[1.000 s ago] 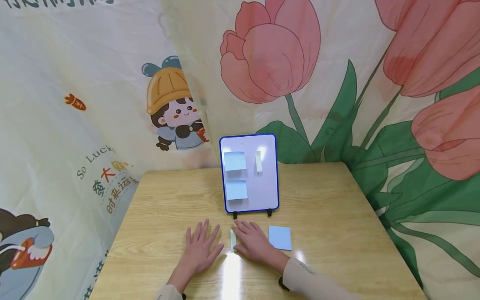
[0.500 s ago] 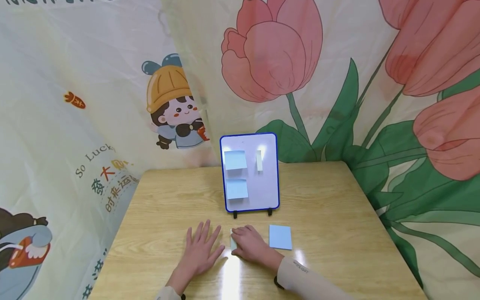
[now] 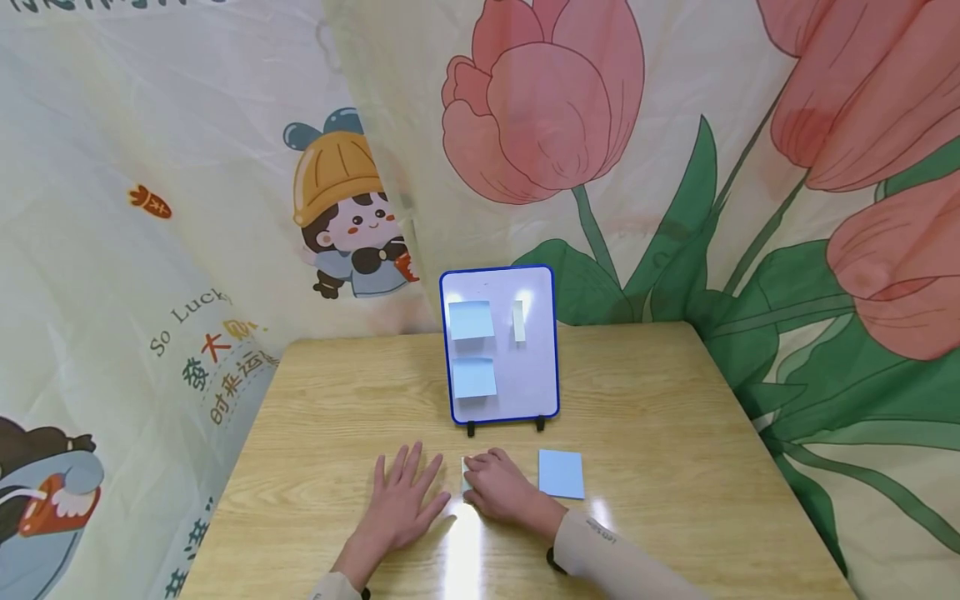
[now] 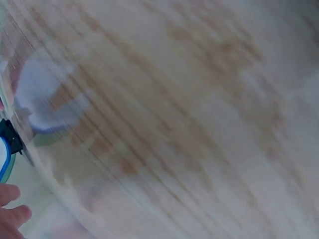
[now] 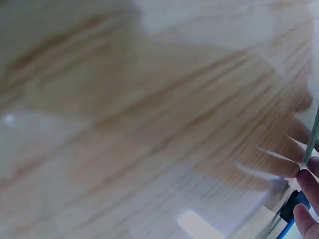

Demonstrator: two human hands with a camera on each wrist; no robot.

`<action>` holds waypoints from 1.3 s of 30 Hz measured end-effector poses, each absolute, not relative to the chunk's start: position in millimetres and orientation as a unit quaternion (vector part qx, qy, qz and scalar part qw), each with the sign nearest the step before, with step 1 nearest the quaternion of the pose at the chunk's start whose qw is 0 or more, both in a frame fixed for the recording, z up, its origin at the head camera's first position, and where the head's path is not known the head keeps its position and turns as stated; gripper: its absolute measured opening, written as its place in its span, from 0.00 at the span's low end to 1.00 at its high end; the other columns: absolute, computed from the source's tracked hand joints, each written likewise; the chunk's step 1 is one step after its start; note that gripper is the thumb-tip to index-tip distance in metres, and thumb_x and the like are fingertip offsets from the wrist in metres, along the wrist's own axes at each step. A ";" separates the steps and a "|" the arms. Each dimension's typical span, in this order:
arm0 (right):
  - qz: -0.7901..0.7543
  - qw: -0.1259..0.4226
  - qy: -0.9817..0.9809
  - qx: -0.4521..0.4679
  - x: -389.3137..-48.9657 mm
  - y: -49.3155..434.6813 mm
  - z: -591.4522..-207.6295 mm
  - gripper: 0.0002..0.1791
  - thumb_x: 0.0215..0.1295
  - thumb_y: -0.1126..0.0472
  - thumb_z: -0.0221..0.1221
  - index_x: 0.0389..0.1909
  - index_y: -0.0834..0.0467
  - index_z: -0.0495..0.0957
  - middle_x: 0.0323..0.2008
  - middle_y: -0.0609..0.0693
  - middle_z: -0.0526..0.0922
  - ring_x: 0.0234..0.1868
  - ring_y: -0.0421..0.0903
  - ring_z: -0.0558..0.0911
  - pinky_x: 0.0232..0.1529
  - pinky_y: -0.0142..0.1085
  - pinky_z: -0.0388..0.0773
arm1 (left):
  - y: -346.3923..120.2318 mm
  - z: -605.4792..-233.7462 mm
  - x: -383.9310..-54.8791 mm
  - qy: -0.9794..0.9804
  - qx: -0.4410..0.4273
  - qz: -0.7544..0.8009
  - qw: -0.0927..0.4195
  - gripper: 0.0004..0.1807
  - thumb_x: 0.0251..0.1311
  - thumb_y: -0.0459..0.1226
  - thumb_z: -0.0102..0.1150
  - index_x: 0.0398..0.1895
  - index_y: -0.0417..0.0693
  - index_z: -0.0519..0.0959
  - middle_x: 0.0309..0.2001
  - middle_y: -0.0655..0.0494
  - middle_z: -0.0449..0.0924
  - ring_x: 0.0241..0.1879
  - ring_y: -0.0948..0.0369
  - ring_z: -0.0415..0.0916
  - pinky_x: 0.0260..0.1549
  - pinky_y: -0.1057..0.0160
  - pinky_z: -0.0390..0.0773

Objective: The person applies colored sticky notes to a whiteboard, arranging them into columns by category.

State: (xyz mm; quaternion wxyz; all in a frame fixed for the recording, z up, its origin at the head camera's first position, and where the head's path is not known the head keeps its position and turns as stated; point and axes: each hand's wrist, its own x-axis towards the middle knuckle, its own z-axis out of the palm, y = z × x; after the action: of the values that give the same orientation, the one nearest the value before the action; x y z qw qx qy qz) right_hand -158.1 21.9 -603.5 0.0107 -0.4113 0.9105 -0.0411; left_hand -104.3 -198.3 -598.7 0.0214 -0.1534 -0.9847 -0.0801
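Note:
My right hand (image 3: 498, 485) is curled over a narrow pale green sticky note pad (image 3: 464, 478) on the table, its fingers and thumb pinching it; most of the pad's right side is hidden. In the right wrist view, the pad's thin edge (image 5: 313, 134) shows beside the fingertips. My left hand (image 3: 401, 502) lies palm down on the wood with its fingers spread, left of the narrow pad and apart from it. A square blue sticky note pad (image 3: 561, 474) lies right of my right hand.
Behind the hands, a blue-framed whiteboard (image 3: 528, 375) stands on black feet. Stuck on it are an upper blue note (image 3: 471, 320), a lower blue note (image 3: 474, 378) and a narrow pale strip (image 3: 518, 322). Patterned cloth hangs around the wooden table (image 3: 645, 392).
My right hand's fingers, straighter over the narrow pad a second ago, have curled in at it, and the hand has shifted slightly left. My left hand has stayed in place.

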 end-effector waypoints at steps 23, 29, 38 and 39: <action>-0.215 -0.064 0.889 -0.399 -177.7 16.1 -605.0 0.07 0.66 0.61 0.61 0.30 0.52 0.87 0.28 0.41 0.88 0.33 0.37 0.86 0.42 0.35 0.81 | -175.1 -590.3 -87.0 -0.956 -0.275 -0.056 -0.087 0.38 0.71 0.65 0.28 0.72 0.55 0.67 0.73 0.57 0.65 0.74 0.48 0.59 0.70 0.32 0.50; -0.254 -0.017 0.893 -0.371 -184.4 18.3 -596.1 0.08 0.67 0.61 0.62 0.40 0.55 0.89 0.38 0.44 0.90 0.42 0.41 0.87 0.47 0.34 0.83 | -169.6 -589.6 -84.4 -0.957 -0.271 -0.054 -0.085 0.41 0.70 0.67 0.28 0.71 0.53 0.69 0.72 0.55 0.67 0.73 0.48 0.61 0.69 0.32 0.52; -0.283 -0.001 0.899 -0.334 -198.2 16.8 -586.7 0.08 0.66 0.62 0.62 0.41 0.56 0.88 0.38 0.46 0.90 0.40 0.43 0.87 0.43 0.34 0.83 | -160.4 -588.3 -83.7 -0.959 -0.257 -0.039 -0.109 0.44 0.68 0.70 0.25 0.73 0.53 0.66 0.74 0.56 0.63 0.73 0.51 0.61 0.70 0.34 0.52; -0.283 -0.004 0.899 -0.333 -199.1 16.9 -586.5 0.08 0.66 0.62 0.62 0.40 0.56 0.89 0.38 0.46 0.90 0.39 0.43 0.87 0.43 0.34 0.83 | -160.0 -588.2 -83.6 -0.960 -0.256 -0.039 -0.111 0.44 0.68 0.70 0.25 0.73 0.53 0.66 0.74 0.56 0.63 0.73 0.51 0.61 0.70 0.34 0.51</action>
State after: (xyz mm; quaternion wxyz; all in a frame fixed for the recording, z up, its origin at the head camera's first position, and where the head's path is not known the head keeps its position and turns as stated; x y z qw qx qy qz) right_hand -199.1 16.9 -586.5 -0.0042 -0.3327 0.8994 -0.2835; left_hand -83.6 -160.0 -588.2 -0.1113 -0.2556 -0.9596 -0.0389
